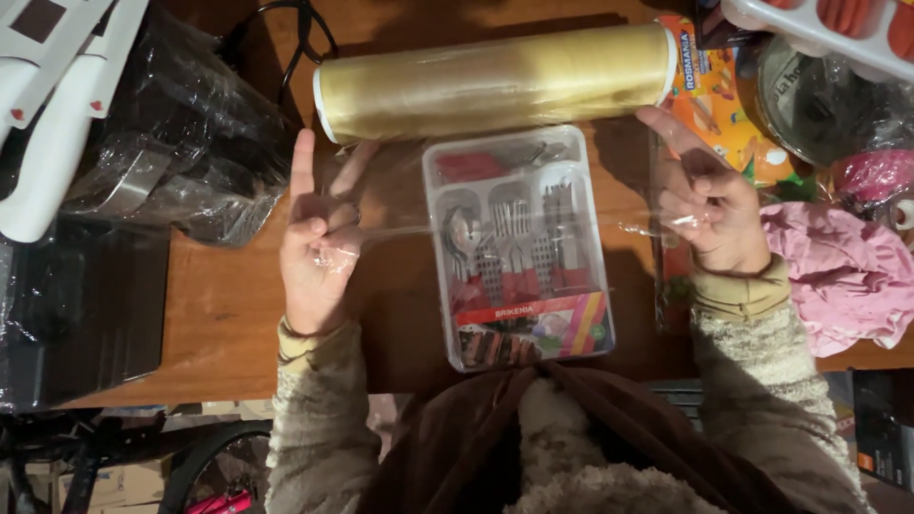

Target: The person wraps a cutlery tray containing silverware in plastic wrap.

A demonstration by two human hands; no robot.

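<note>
Clear plastic cutlery tray (517, 249), packed with red-handled forks and spoons, lies on the brown wooden table (224, 305) with its long axis running toward the person; the large roll of clear cling film (495, 81) sits just beyond the tray's far end, long axis crosswise. A sheet of film (400, 205) is drawn from the roll over the tray. Left hand (319, 247) left of the tray and right hand (709, 205) right of it each pinch a film edge, well apart, about equally near.
</note>
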